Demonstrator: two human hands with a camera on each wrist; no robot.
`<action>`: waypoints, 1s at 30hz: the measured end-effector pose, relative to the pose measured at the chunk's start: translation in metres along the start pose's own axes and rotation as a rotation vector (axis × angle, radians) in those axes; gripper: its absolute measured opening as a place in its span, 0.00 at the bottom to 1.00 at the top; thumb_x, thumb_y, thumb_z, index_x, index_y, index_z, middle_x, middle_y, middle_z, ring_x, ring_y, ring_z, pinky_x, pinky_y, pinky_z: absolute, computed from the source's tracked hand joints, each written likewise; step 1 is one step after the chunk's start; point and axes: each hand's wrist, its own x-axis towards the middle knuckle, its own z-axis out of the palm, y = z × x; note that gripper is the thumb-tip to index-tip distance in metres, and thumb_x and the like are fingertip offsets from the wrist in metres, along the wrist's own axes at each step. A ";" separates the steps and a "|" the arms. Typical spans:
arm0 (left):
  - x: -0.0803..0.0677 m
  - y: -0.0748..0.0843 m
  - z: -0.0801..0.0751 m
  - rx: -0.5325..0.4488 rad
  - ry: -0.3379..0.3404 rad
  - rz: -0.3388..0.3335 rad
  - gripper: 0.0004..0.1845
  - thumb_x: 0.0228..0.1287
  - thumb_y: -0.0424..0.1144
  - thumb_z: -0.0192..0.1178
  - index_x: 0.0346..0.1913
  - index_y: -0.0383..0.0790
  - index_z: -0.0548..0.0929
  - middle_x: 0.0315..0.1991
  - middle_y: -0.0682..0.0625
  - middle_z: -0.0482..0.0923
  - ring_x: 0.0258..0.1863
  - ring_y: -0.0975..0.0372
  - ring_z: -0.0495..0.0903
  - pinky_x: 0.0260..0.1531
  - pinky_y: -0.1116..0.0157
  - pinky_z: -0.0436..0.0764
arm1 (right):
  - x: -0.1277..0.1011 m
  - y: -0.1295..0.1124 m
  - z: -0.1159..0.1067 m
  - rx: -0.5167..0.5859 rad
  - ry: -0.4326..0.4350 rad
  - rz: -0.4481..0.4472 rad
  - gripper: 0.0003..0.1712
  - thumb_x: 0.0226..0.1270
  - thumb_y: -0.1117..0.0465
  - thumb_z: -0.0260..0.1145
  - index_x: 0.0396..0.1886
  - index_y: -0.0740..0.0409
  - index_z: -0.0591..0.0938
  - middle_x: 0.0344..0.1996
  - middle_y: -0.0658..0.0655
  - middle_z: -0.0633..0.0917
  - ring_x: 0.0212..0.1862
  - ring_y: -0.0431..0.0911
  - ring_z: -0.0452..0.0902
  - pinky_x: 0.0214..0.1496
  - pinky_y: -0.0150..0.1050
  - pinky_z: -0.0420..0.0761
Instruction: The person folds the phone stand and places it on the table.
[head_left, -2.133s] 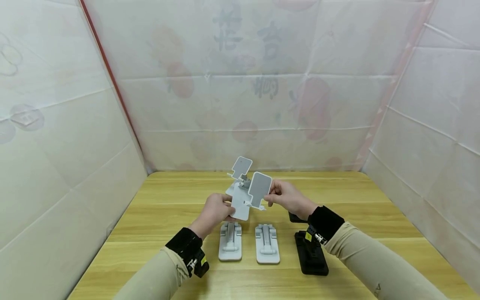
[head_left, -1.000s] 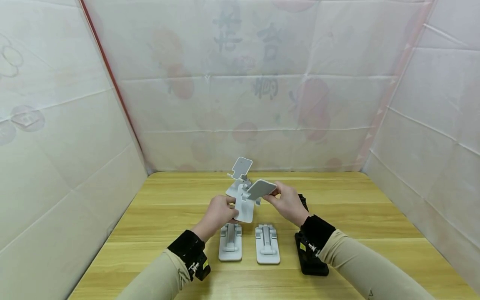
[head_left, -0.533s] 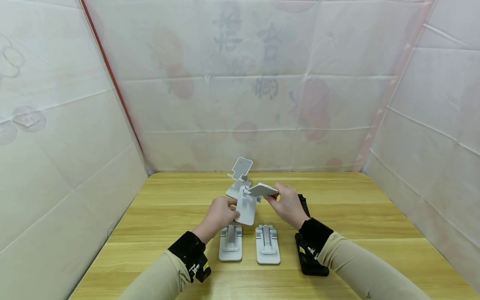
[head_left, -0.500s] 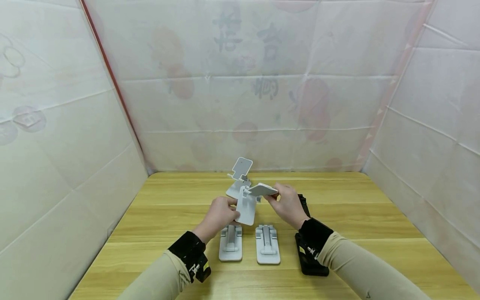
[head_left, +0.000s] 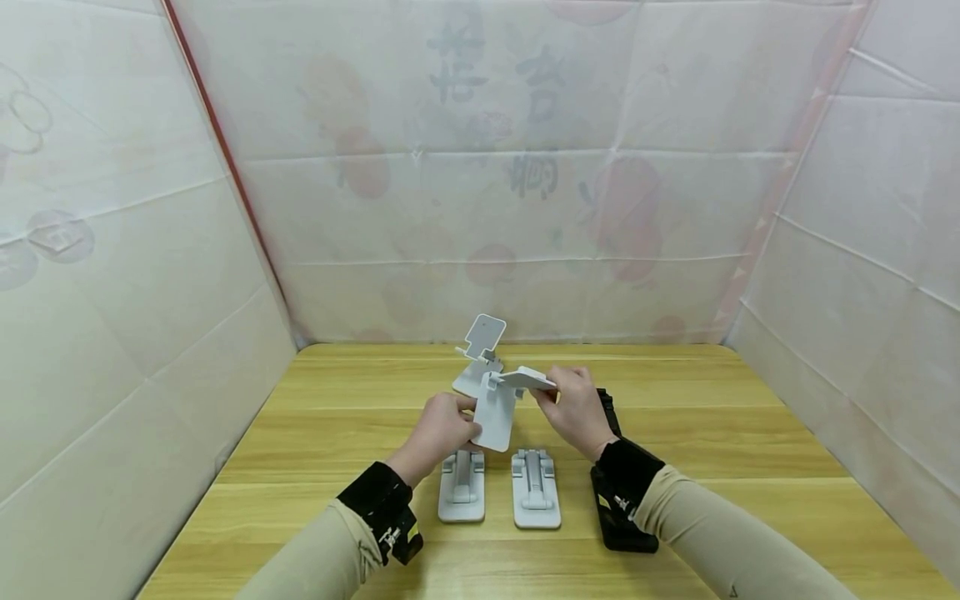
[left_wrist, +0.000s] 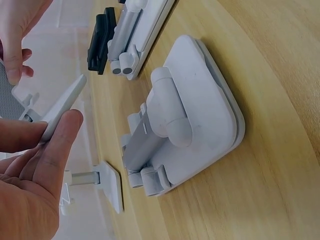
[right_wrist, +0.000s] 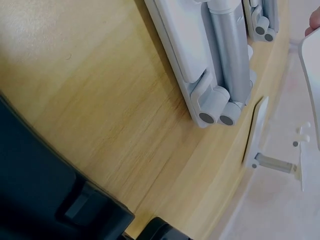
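Observation:
My left hand (head_left: 441, 429) pinches the base plate of a white phone stand (head_left: 493, 421) between thumb and fingers, holding it above the table. On the other side, my right hand (head_left: 576, 410) pinches the edge of the same stand's phone rest (head_left: 527, 378), which is tilted nearly flat and seen edge-on. In the left wrist view the base's thin edge (left_wrist: 65, 106) sits between the left thumb and fingers. Below the hands lie two folded white phone stands (head_left: 461, 493) (head_left: 536, 496), side by side. The right wrist view shows none of the right hand.
An unfolded white phone stand (head_left: 485, 336) stands upright behind the held one. At the right, a folded black phone stand (head_left: 628, 527) lies partly under my right wrist, and another black one (head_left: 606, 403) is mostly hidden behind it. A papered wall rises behind the table.
The held stand's phone rest has swung from facing up toward me to nearly flat. The base has shifted slightly right. Over the last half second, movement is very small.

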 end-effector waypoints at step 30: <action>0.003 -0.009 -0.010 -0.096 0.071 -0.066 0.24 0.60 0.19 0.58 0.62 0.22 0.78 0.46 0.31 0.85 0.39 0.49 0.88 0.34 0.59 0.91 | 0.010 0.003 -0.009 0.029 0.038 -0.157 0.08 0.63 0.66 0.75 0.35 0.56 0.81 0.27 0.50 0.83 0.30 0.44 0.76 0.48 0.50 0.75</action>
